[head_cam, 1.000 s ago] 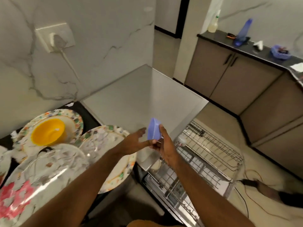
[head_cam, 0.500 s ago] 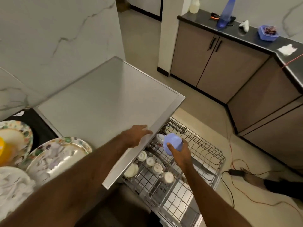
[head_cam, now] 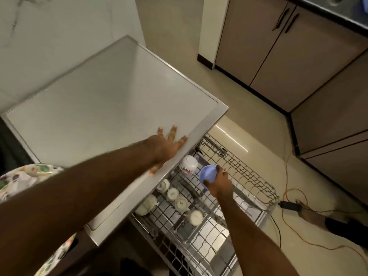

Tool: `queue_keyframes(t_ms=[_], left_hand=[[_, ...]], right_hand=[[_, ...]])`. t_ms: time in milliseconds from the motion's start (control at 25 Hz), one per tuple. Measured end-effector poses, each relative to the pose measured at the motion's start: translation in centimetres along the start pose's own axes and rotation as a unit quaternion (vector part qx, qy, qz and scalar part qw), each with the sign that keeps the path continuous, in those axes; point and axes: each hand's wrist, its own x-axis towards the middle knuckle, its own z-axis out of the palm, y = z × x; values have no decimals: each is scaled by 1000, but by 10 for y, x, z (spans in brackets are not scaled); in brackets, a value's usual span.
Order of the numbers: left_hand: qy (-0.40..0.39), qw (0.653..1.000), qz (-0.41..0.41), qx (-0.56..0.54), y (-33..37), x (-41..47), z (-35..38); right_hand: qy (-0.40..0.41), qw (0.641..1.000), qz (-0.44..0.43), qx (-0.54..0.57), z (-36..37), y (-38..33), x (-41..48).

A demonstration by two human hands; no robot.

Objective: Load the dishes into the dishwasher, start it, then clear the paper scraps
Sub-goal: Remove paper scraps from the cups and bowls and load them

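1. Right hand (head_cam: 219, 183), right of centre in the frame, clamps its curled fingers round a blue cup (head_cam: 207, 174) and holds it over the wire rack (head_cam: 251, 177). Whether the cup touches the wires cannot be told.
2. The blue cup sits just beside a white cup with a floral print (head_cam: 188, 164), which lies tilted at the rack's upper left corner.
3. The left hand (head_cam: 166, 148), at centre frame, presses flat on the front edge of the dishwasher's grey top (head_cam: 103, 108). Its fingers are straight and spread apart, and the thumb rests on the rim.
4. The rack stands pulled out beneath that top, across the lower centre. Several plain white cups (head_cam: 181, 203) sit in a cluster along its left side, bases up.
5. A patterned plate (head_cam: 42, 168) holding paper scraps (head_cam: 22, 177) shows at the left edge, partly behind the left forearm. Part of a second patterned plate (head_cam: 57, 255) appears at lower left.
6. Orange and black cables (head_cam: 286, 176) trail over the beige floor at right, near a black adapter (head_cam: 288, 205). Brown cabinets (head_cam: 278, 48) fill the upper right.
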Motion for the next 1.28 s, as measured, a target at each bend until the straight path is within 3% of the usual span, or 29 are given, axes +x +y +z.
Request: queue_keyframes(t_ms=[320, 560, 1000, 1280], left_hand=[[-8, 1000, 18, 14, -7, 5, 2], [-1, 999, 44, 30, -15, 3, 1], [-2, 999, 31, 23, -15, 6, 4], [6, 1000, 26, -6, -23, -6, 4]], right_hand=[[-9, 999, 17, -32, 12, -17, 56], [-2, 999, 29, 30, 10, -48, 86], [5, 999, 4, -35, 0, -62, 40], [82, 990, -111, -16, -35, -103, -36]])
